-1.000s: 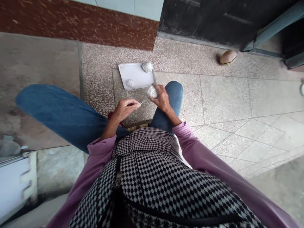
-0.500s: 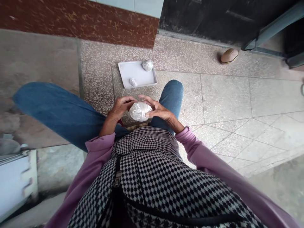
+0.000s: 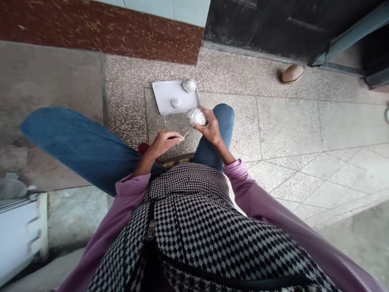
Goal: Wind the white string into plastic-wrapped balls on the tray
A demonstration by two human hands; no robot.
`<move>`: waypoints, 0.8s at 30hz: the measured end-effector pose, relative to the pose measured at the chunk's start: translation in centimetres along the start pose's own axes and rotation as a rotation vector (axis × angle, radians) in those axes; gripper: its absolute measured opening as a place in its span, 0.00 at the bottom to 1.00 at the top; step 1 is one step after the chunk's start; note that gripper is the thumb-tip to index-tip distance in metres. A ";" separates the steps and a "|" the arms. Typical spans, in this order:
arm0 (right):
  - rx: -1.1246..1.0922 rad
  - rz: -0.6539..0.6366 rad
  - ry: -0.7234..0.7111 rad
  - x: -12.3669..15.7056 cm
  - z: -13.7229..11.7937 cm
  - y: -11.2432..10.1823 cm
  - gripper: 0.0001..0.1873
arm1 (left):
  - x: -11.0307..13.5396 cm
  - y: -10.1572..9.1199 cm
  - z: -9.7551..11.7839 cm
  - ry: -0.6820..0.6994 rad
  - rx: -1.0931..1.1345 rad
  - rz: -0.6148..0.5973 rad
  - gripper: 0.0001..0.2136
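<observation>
My right hand is closed round a ball of white yarn, held over the near right corner of a white tray. Lower and to the left, my left hand pinches a white strand that runs up to that ball. A small ball of white yarn lies in the front part of the tray, and a larger white ball sits at its far right corner. A thin loose strand hangs over the tray's near edge.
The tray rests on a speckled stone floor between my knees. A brown rounded object with a dark band lies near the dark doorway at the upper right. A red-brown wall base stands beyond the tray.
My hands have parted: the right has lifted the yarn ball forward and right, while the left has drawn back slightly with the strand. The small ball in the tray has shifted a little right.
</observation>
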State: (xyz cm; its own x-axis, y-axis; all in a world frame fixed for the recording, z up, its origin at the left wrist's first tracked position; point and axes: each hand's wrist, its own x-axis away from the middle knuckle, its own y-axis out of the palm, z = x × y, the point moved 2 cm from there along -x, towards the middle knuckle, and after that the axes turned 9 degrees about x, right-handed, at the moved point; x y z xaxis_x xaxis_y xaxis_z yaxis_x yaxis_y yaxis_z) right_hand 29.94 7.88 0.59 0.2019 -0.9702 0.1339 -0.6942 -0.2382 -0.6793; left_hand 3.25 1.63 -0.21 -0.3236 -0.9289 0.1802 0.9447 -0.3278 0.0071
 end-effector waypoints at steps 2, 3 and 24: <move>0.101 -0.087 -0.040 0.9 -0.1 1.3 0.45 | -0.1 -0.4 -0.3 0.020 -0.043 0.018 0.17; 0.130 -0.135 -0.059 1.3 -0.4 2.0 0.43 | -0.1 -0.6 -0.4 0.026 -0.067 0.028 0.16; -0.544 -0.589 0.037 4.5 -4.6 2.4 0.36 | 0.2 -2.1 -1.0 -0.160 0.210 0.116 0.24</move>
State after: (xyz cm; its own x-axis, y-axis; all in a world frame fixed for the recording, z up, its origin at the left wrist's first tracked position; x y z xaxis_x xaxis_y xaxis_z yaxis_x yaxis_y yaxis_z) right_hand 25.99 2.78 2.94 0.6233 -0.6771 0.3912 -0.7222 -0.6903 -0.0440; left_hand 1.17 2.00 -1.18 -0.2158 -0.9135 0.3448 0.9706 -0.1622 0.1780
